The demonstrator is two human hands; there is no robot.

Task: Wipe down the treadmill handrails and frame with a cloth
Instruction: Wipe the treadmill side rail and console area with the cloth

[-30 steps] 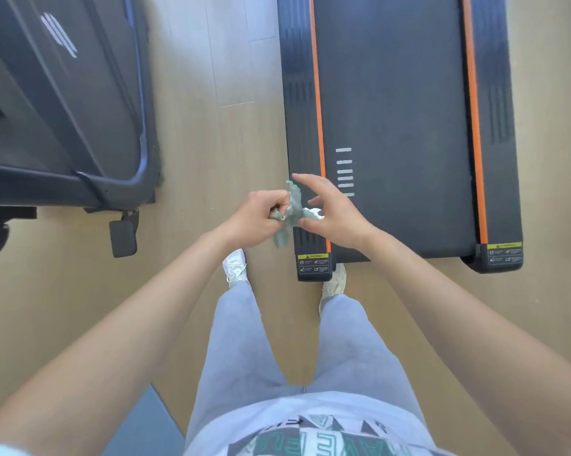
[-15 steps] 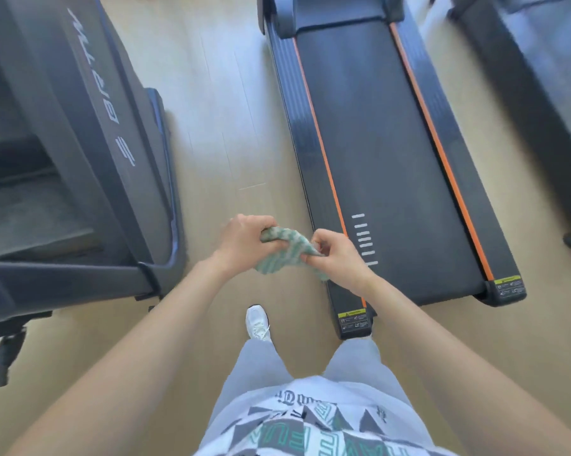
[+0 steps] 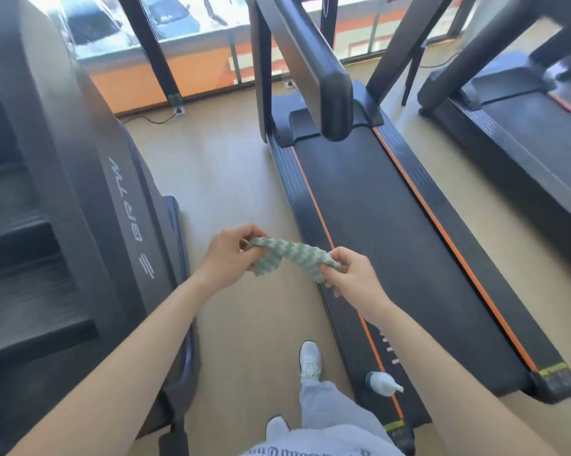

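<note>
The green-and-white cloth (image 3: 290, 258) sags, rumpled, between both hands. Left hand (image 3: 226, 258) and right hand (image 3: 353, 278) each pinch an end, grips closed on it.

Wooden floor (image 3: 231, 179) — treadmill (image 3: 392, 232) on it

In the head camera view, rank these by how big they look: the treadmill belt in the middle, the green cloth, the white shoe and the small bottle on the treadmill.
1. Treadmill belt, by far.
2. Green cloth.
3. White shoe and small bottle look about alike; too close to rank.
</note>
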